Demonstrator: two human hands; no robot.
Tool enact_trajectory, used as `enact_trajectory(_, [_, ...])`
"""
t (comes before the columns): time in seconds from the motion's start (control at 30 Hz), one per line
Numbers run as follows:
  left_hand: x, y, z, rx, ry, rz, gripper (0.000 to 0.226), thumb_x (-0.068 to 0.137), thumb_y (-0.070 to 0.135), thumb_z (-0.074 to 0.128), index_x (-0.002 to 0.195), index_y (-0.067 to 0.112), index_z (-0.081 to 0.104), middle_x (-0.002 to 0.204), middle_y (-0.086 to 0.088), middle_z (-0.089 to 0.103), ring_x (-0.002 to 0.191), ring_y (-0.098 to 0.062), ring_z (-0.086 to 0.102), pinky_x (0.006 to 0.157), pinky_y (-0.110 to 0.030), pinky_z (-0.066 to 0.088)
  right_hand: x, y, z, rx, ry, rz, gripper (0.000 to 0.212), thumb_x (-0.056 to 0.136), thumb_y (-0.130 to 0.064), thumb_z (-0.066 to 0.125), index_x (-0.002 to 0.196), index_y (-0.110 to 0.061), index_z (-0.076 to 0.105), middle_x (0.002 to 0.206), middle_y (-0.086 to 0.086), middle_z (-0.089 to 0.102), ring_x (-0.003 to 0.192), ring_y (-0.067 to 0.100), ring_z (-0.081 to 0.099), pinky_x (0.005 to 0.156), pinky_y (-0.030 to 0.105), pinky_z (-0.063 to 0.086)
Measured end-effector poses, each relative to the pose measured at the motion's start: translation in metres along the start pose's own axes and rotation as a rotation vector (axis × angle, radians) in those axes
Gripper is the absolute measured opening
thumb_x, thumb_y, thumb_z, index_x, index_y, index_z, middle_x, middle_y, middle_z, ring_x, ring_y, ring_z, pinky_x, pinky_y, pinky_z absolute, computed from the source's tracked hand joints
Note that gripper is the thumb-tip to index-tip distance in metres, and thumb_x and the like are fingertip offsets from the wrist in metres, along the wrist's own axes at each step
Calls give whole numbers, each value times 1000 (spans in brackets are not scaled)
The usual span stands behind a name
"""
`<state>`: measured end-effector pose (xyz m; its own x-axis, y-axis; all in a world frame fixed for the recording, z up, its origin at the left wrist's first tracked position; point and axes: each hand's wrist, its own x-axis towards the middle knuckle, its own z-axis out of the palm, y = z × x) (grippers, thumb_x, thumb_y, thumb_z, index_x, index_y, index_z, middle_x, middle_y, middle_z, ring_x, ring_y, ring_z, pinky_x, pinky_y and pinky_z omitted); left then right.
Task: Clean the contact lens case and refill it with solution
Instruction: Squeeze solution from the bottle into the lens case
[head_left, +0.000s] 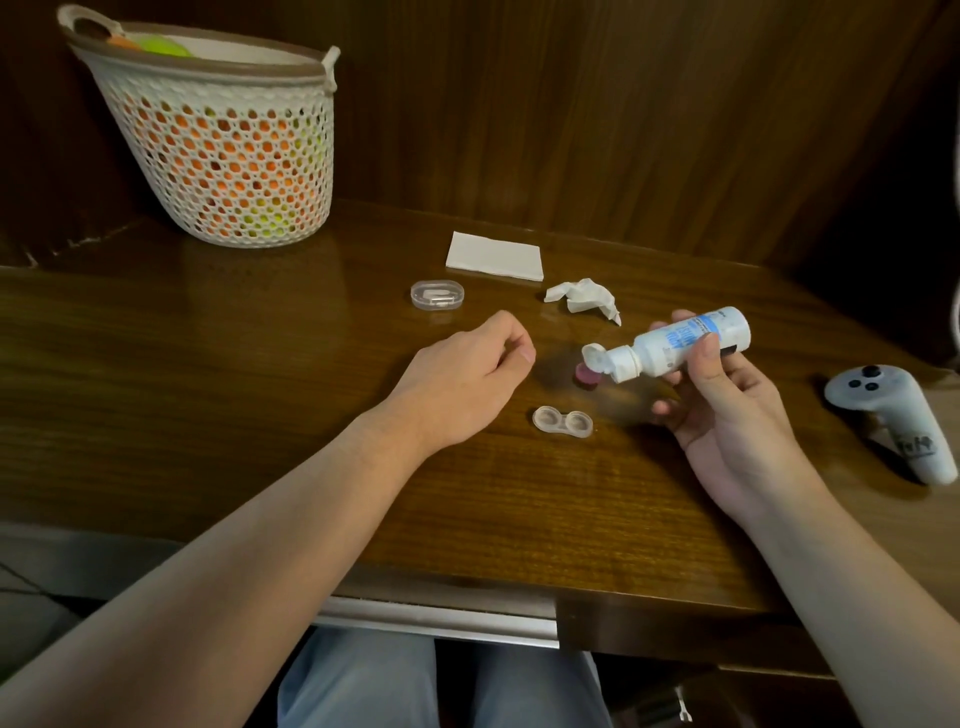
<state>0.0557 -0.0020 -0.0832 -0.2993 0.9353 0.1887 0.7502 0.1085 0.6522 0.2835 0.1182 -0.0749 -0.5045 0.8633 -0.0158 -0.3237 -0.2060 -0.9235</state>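
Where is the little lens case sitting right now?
The lens case lies open on the wooden table, between the left hand and right hand.

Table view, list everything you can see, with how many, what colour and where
basket: one, white mesh with brown rim, orange and green things inside, far left corner of the table
folded tissue: one, white, centre back
crumpled tissue: one, white, right of centre, just in front of the folded one
clear box: one, transparent, small white thing inside, left of the tissues
lens case: one, clear, both wells uncapped, centre front
cap: one, pink, below the bottle's nozzle
bottle: one, white with blue label, flip lid open, tilted, in the right hand
controller: one, grey, right edge
left hand: holding nothing visible, resting on the table
right hand: gripping the bottle
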Motion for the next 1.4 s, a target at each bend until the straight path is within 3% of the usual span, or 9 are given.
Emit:
enact_trajectory(0.07, [-1, 0, -1, -16, 8, 3, 12, 112, 39, 42, 112, 36, 54, 81, 11, 66, 72, -7, 64, 64, -23, 44, 0, -2, 0, 95, -6, 9, 52, 89, -36, 73, 139, -21, 68, 132, 3, 77, 91, 7, 77, 70, 22, 62])
enact_trajectory(0.27, [-5, 9, -8, -292, 85, -1, 13, 109, 41, 51, 118, 37, 59, 90, 13, 66, 79, -2, 64, 68, -21, 49, -4, -10, 12, 254, -2, 66, 65, 87, -27, 78, 147, -12, 57, 131, 10, 77, 117, 19, 76, 78, 24, 64])
enact_trajectory(0.47, [-1, 49, -32, -456, 38, 39, 59, 96, 53, 69, 149, 39, 48, 129, 22, 60, 102, 4, 67, 75, -15, 56, -13, -24, 39, 459, -124, 106, 50, 89, -20, 82, 136, -6, 71, 137, 17, 73, 125, 24, 72, 86, 25, 64])
enact_trajectory(0.6, [-1, 81, -42, -535, 96, 130, 63, 91, 52, 76, 148, 33, 54, 132, 20, 64, 113, 3, 66, 89, -22, 60, -22, -27, 52, 415, -191, 89, 49, 75, -25, 96, 121, -13, 81, 140, 16, 71, 124, 21, 73, 117, 43, 50])
enact_trajectory(0.7, [-3, 96, -47, -600, 193, 148, 51, 94, 42, 78, 140, 27, 63, 127, 14, 71, 116, -7, 70, 98, -37, 62, -31, -28, 60, 328, -215, 34, 39, 86, -28, 84, 124, -20, 80, 137, 11, 74, 118, 17, 76, 124, 51, 40])
enact_trajectory(0.9, [-15, 106, -52, -594, 300, 145, 50, 92, 40, 80, 137, 29, 62, 126, 14, 72, 116, -8, 70, 97, -36, 62, -49, -33, 72, -74, -208, -140, 36, 92, -41, 78, 126, -30, 79, 128, 3, 77, 120, 26, 74, 91, 34, 64])
enact_trajectory(1.13, [-23, 114, -57, -535, 305, 196, 53, 94, 35, 78, 142, 31, 56, 129, 15, 68, 114, -3, 69, 87, -19, 61, -54, -38, 73, -352, -236, -261, 21, 103, -45, 65, 121, -47, 77, 124, -9, 79, 115, 16, 76, 88, 30, 64])
enact_trajectory(1.3, [-26, 117, -58, -436, 272, 251, 46, 100, 29, 71, 144, 30, 56, 131, 9, 67, 117, -12, 69, 91, -34, 65, -55, -39, 69, -441, -224, -281, 19, 102, -49, 66, 116, -44, 78, 118, -8, 80, 107, 19, 79, 83, 25, 64])
enact_trajectory(1.4, [-26, 119, -59, -381, 280, 284, 45, 102, 30, 69, 145, 32, 57, 130, 10, 68, 115, -9, 69, 89, -33, 65, -53, -39, 68, -450, -219, -291, 27, 101, -48, 68, 124, -35, 75, 118, -8, 80, 105, 20, 79, 84, 30, 66])
